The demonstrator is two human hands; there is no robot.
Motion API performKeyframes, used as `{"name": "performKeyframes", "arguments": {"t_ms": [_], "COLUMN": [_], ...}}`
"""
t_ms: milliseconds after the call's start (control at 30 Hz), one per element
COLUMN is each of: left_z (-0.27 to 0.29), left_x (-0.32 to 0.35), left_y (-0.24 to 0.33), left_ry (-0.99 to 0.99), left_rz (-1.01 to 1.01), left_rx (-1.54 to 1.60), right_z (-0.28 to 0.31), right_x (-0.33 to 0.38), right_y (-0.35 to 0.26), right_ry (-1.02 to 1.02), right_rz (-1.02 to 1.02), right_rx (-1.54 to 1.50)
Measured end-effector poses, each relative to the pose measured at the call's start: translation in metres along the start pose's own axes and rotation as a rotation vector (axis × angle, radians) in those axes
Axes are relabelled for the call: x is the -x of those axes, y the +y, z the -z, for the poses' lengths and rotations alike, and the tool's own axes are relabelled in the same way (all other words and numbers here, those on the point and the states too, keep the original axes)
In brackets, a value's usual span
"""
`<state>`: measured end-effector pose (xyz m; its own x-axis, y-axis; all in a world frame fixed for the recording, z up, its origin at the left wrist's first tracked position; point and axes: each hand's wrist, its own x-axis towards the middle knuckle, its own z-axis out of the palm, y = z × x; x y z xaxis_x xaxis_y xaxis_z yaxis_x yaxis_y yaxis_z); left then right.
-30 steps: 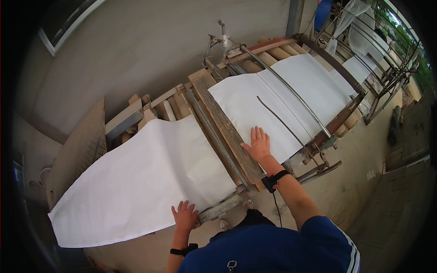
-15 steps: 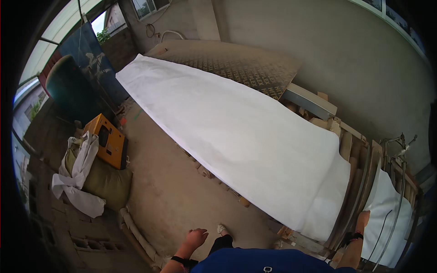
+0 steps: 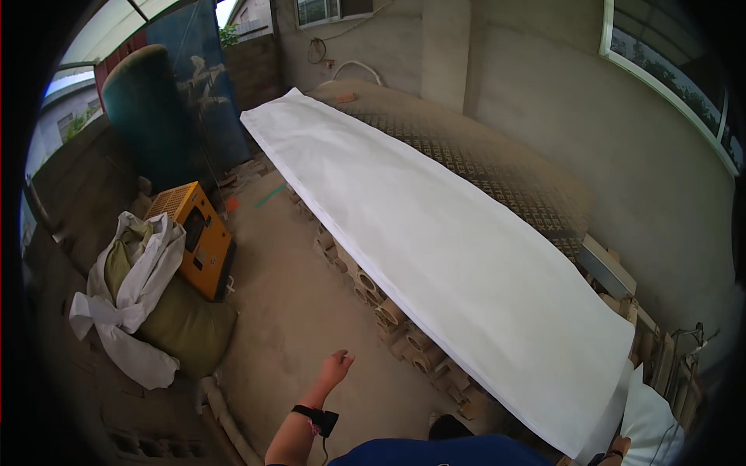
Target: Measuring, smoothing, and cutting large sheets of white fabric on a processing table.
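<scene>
My left hand (image 3: 336,366) hung open over the floor (image 3: 303,311), touching nothing, beside the long white sheet (image 3: 435,256) on the desk; my right hand, earlier flat on that sheet, was barely visible.

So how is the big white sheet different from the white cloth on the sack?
The long white sheet lies flat and stretched out; the white cloth is crumpled and draped over a green sack. The sheet is far bigger and rests on a row of tubes; the cloth sits low by the floor. Both are white fabric.
</scene>
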<state>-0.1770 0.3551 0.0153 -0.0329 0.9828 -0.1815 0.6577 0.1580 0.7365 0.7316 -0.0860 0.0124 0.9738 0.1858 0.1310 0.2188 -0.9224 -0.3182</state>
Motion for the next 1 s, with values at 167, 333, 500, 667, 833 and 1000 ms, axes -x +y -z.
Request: {"name": "performKeyframes", "arguments": {"t_ms": [167, 333, 500, 667, 833, 1000], "left_z": [0.085, 0.103, 0.145, 0.105, 0.136, 0.137], "left_x": [-0.237, -0.392, -0.455, -0.457, -0.486, -0.484], "left_y": [0.001, 0.110, 0.060, 0.064, 0.036, 0.052], "left_ry": [0.196, 0.088, -0.732, -0.756, -0.205, 0.243], "left_rz": [0.079, 0.170, 0.101, 0.198, 0.307, 0.462], "left_rx": [0.210, 0.603, 1.000, 0.780, 0.684, 0.658], "right_z": [0.036, 0.084, 0.082, 0.082, 0.024, 0.055], "right_x": [0.007, 0.259, 0.227, 0.261, 0.260, 0.314], "right_y": [-0.020, -0.044, -0.245, -0.290, -0.402, -0.419], "right_ry": [0.043, 0.100, 0.055, 0.015, 0.085, 0.056], "right_rz": [-0.026, -0.464, -0.615, -0.718, -0.646, -0.386], "right_rx": [0.121, 0.158, 0.382, 0.299, 0.433, 0.482]}}
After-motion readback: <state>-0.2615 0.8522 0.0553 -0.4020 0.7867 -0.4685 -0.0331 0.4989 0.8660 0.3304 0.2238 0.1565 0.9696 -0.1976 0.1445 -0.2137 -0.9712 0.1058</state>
